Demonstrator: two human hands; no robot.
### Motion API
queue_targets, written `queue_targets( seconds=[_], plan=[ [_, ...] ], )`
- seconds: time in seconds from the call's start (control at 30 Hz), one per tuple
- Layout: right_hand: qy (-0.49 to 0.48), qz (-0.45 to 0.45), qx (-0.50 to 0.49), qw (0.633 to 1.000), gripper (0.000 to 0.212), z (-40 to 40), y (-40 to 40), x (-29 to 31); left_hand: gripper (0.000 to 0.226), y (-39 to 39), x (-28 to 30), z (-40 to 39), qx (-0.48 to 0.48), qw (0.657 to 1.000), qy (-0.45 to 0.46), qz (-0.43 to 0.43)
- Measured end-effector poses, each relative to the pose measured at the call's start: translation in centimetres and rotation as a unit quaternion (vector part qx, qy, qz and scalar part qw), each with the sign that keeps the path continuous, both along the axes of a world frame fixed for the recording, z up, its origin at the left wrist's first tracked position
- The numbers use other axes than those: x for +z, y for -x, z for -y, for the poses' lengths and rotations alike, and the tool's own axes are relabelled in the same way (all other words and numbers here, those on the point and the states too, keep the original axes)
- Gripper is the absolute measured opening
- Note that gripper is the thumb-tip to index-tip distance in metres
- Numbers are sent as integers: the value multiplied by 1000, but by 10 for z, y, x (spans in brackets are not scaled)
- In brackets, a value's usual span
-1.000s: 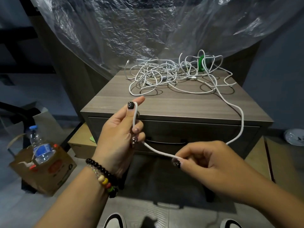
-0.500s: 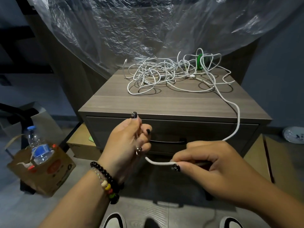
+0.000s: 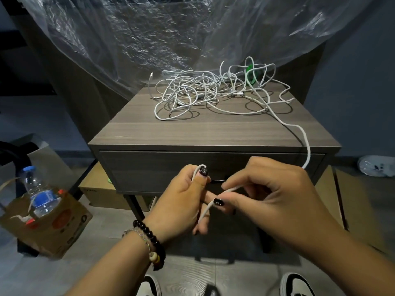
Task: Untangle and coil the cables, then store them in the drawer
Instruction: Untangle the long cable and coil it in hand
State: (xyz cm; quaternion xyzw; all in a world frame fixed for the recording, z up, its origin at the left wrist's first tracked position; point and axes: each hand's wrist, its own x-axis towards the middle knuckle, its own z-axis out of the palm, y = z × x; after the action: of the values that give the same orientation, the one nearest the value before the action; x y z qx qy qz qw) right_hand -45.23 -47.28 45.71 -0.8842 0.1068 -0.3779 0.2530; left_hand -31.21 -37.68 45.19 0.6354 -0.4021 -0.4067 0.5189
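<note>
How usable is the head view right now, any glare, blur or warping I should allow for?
Head view: dim room light, yet the tangled white cables stay sharp and cast soft loop shadows on the grey wood-grain nightstand; the clear plastic sheet behind shows crinkled glare; the left hand and right hand are slightly motion-blurred; wide-angle warping bends the edges of the frame.

Both hands [image 3: 263, 195] pinch a white cable [image 3: 304, 146] before the closed drawer [image 3: 149, 167].
</note>
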Motion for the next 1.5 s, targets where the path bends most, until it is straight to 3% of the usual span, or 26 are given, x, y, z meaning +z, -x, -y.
queue_targets(
  seconds=[0.23, 0.43, 0.63, 0.77, 0.9, 1.13, 1.23, 1.3, 1.5],
  plan=[
    [-114, 2, -6, 994, 11, 25, 12, 6, 31, -8, 3, 0, -46, 997, 9, -58],
    [-114, 14, -18, 993, 3, 18, 4, 0, 46, 1, -5, -5, -101, 995, -11, 10],
    [-104, -5, -25, 994, 9, 16, 2, 1, 30, -1, -12, -9, -161, 987, 14, -24],
    [-87, -21, -58, 994, 9, 26, 8, 3, 31, -8, -7, -6, -131, 990, 42, -36],
    [-45, -31, -73, 996, 7, 32, 11, 7, 26, -17, 6, -4, -27, 992, 47, -113],
    [40, -65, -62, 995, 23, 26, 3, 4, 24, -19, 12, -3, 136, 961, 119, -211],
    [55, -49, -65, 995, 26, 18, -1, -2, 22, -19, 12, -2, 134, 959, 117, -218],
    [53, -49, -55, 996, 23, 11, -4, -6, 22, -18, 11, -3, 117, 972, 98, -179],
    [61, -107, -54, 991, 20, -3, -7, -7, 20, -7, 9, -1, 108, 981, 80, -142]
  ],
)
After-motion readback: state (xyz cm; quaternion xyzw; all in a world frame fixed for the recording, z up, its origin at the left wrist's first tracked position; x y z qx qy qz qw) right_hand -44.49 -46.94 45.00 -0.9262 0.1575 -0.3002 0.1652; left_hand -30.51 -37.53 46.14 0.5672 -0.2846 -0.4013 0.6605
